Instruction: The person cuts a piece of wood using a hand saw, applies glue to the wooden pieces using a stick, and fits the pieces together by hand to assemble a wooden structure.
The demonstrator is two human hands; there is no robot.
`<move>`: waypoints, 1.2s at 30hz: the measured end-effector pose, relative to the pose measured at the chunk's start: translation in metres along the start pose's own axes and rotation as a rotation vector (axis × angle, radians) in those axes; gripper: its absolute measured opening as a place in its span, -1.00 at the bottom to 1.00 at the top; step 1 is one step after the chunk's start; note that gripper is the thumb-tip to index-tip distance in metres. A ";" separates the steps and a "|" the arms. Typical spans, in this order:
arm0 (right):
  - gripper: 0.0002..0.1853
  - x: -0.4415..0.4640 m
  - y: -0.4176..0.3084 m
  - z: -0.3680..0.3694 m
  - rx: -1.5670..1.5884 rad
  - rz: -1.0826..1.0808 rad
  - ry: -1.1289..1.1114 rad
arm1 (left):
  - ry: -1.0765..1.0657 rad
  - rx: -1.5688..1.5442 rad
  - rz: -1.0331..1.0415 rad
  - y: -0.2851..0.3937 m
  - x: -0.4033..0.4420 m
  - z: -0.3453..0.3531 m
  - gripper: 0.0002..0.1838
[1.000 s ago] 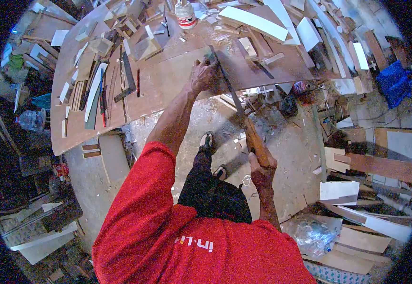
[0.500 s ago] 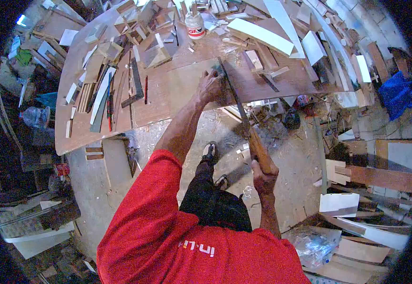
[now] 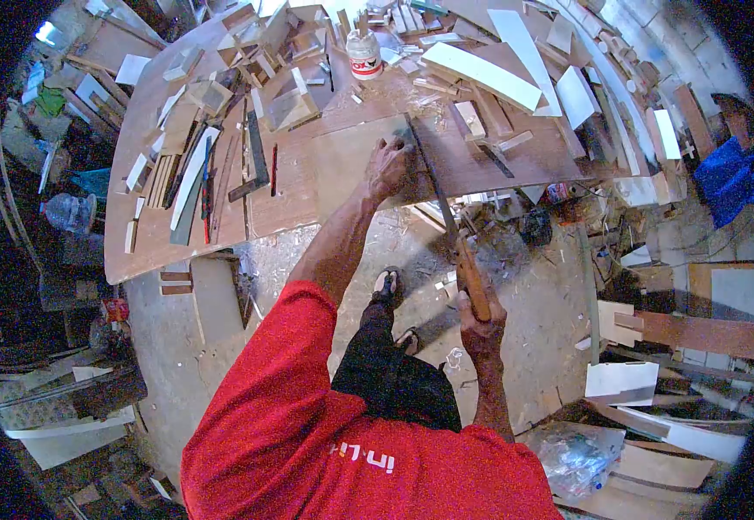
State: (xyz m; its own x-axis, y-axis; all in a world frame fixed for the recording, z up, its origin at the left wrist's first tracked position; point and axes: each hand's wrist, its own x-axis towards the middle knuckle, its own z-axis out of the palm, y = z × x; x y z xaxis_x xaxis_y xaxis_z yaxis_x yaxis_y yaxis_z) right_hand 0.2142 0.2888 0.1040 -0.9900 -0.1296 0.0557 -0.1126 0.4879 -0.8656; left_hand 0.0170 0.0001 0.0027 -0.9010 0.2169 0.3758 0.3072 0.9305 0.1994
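My right hand point(image 3: 483, 322) is wrapped round the wooden handle of a handsaw point(image 3: 472, 276). The saw's long dark blade runs forward and up over the front edge of the workbench point(image 3: 281, 204). A thin light-brown board point(image 3: 339, 160) lies flat at that edge, with the blade along its right side. My left hand point(image 3: 389, 165) rests on the board just left of the blade, fingers bent and partly apart, pressing on its surface. The blade's teeth and the exact line of contact are too small to make out.
A white tub point(image 3: 365, 57) stands at the back of the bench. Wood offcuts, a dark try square point(image 3: 254, 160) and a red pencil point(image 3: 274, 170) lie around. White boards point(image 3: 484, 76) are piled at right. Below, a plastic bag point(image 3: 578, 458) lies at lower right.
The view has shifted, so the bench sits slightly lower and further right. The saw handle has come a little nearer my body. My left hand stays on the board.
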 end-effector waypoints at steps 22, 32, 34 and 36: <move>-0.66 -0.010 -0.007 -0.005 0.070 0.025 -0.042 | 0.046 -0.036 -0.205 0.024 -0.012 0.008 -0.68; -0.53 -0.022 -0.008 -0.010 0.009 0.078 -0.038 | 0.061 -0.049 -0.198 0.025 -0.016 0.000 -0.68; -0.54 -0.010 -0.011 -0.007 -0.002 0.169 -0.106 | 0.009 0.007 -0.201 0.020 -0.017 0.013 -0.72; -0.54 -0.009 -0.012 -0.006 -0.006 0.254 -0.168 | 0.010 -0.006 -0.216 0.017 -0.015 0.021 -0.72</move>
State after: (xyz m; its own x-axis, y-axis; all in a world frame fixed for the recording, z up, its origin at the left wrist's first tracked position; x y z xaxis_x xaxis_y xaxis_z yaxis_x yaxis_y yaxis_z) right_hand 0.2239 0.2894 0.1173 -0.9586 -0.1435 -0.2460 0.1359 0.5283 -0.8381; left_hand 0.0295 0.0188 -0.0183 -0.9431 0.0101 0.3325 0.1093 0.9534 0.2811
